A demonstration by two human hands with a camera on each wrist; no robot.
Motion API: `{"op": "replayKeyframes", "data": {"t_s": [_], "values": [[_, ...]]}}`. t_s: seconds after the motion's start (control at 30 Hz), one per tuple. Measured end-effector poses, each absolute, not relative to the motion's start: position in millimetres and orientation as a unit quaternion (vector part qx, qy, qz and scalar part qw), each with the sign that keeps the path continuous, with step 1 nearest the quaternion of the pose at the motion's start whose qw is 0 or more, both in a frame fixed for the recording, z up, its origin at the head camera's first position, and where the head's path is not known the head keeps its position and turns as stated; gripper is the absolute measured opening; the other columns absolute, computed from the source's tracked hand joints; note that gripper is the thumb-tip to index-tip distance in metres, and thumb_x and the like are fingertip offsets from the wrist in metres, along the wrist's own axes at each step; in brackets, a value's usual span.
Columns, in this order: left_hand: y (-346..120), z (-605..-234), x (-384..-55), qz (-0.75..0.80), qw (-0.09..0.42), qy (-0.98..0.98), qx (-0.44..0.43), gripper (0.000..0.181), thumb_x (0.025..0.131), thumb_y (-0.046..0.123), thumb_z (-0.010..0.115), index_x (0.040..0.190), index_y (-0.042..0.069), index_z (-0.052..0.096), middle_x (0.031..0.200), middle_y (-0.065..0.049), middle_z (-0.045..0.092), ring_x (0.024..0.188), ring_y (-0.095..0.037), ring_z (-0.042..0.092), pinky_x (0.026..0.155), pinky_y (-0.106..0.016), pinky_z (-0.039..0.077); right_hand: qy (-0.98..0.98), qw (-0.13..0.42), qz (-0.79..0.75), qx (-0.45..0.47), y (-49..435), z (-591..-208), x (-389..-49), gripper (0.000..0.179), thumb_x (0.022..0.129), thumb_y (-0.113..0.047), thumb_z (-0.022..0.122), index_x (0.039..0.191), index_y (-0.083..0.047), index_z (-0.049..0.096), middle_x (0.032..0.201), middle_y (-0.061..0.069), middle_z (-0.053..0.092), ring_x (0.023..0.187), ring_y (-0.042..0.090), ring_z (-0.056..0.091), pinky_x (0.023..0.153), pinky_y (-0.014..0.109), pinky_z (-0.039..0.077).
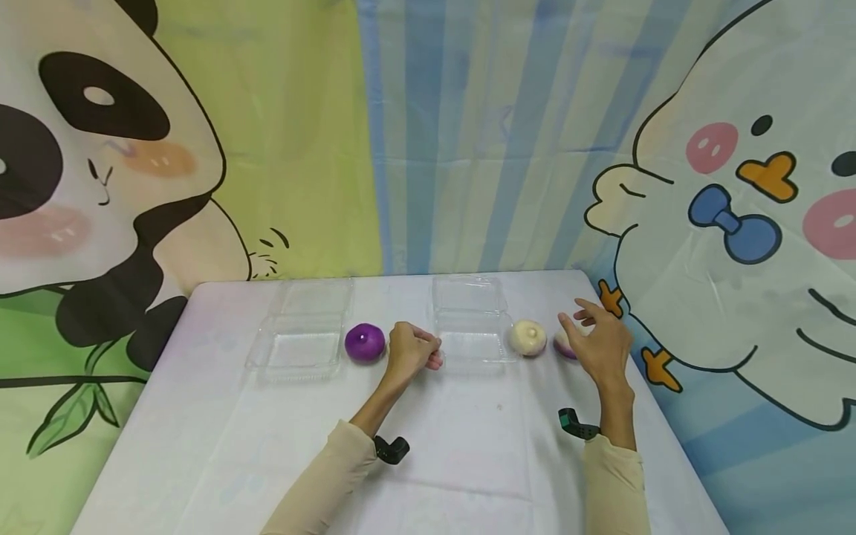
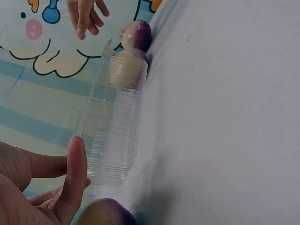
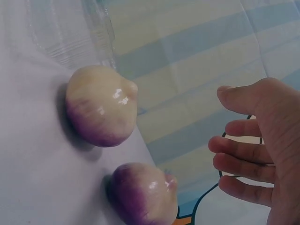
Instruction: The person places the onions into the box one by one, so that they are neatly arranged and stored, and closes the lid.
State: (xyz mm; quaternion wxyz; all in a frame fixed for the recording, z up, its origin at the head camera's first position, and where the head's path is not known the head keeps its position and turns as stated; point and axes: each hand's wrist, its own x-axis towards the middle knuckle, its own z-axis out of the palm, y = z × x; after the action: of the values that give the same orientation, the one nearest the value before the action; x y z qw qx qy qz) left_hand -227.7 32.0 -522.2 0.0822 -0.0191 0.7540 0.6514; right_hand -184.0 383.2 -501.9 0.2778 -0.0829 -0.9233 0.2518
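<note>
My left hand point(image 1: 411, 351) is between a purple turnip point(image 1: 365, 343) and the right-hand clear plastic box point(image 1: 473, 327). In the left wrist view its fingers point(image 2: 77, 164) are extended in front of that box, holding nothing I can make out; contact with it is unclear. My right hand point(image 1: 602, 342) hovers over a white-and-purple turnip point(image 3: 143, 194), thumb and fingers spread apart, with a visible gap in the right wrist view. A second pale turnip point(image 3: 101, 105) with a purple side sits between that one and the box.
Another open clear plastic box point(image 1: 301, 334) lies left of the purple turnip. A white cloth covers the table point(image 1: 441, 461). Printed cartoon curtains point(image 1: 455, 134) hang behind it and at both sides.
</note>
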Motion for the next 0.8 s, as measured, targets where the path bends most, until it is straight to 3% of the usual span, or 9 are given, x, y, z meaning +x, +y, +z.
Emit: {"op": "replayKeyframes", "data": {"t_s": [0.3, 0.47, 0.6, 0.8], "values": [[36.4, -530.0, -223.6, 0.615, 0.061, 0.786, -0.012, 0.008, 0.096, -0.001, 0.078, 0.099, -0.007, 0.077, 0.066, -0.014, 0.077, 0.043, -0.013, 0.070, 0.049, -0.037, 0.066, -0.911, 0.274, 0.298, -0.075, 389.9, -511.0, -182.8, 0.047, 0.098, -0.028, 0.082, 0.136, -0.002, 0.074, 0.106, 0.023, 0.082, 0.095, 0.040, 0.075, 0.078, 0.039, 0.056], [39.2, -531.7, -222.8, 0.617, 0.062, 0.785, -0.012, 0.007, 0.096, -0.003, 0.077, 0.099, -0.008, 0.075, 0.065, -0.015, 0.076, 0.041, -0.012, 0.068, 0.052, -0.046, 0.068, -0.906, 0.257, 0.327, -0.082, 392.9, -514.7, -182.3, 0.048, 0.098, -0.024, 0.081, 0.138, 0.000, 0.072, 0.118, 0.026, 0.080, 0.106, 0.043, 0.073, 0.093, 0.053, 0.060], [40.7, -531.4, -222.6, 0.621, 0.063, 0.781, -0.015, 0.007, 0.095, -0.004, 0.077, 0.100, -0.009, 0.073, 0.066, -0.017, 0.076, 0.041, -0.013, 0.068, 0.048, -0.042, 0.066, -0.901, 0.249, 0.345, -0.084, 394.3, -516.6, -181.9, 0.050, 0.098, -0.024, 0.081, 0.140, 0.001, 0.071, 0.129, 0.028, 0.077, 0.116, 0.047, 0.070, 0.103, 0.065, 0.057], [40.4, -530.5, -220.9, 0.620, 0.069, 0.781, -0.022, 0.008, 0.093, -0.006, 0.078, 0.099, -0.010, 0.073, 0.063, -0.018, 0.074, 0.042, -0.018, 0.070, 0.045, -0.036, 0.064, -0.896, 0.227, 0.368, -0.101, 396.4, -522.7, -178.8, 0.057, 0.096, -0.025, 0.083, 0.145, 0.000, 0.068, 0.142, 0.028, 0.070, 0.130, 0.049, 0.062, 0.114, 0.074, 0.048]]}}
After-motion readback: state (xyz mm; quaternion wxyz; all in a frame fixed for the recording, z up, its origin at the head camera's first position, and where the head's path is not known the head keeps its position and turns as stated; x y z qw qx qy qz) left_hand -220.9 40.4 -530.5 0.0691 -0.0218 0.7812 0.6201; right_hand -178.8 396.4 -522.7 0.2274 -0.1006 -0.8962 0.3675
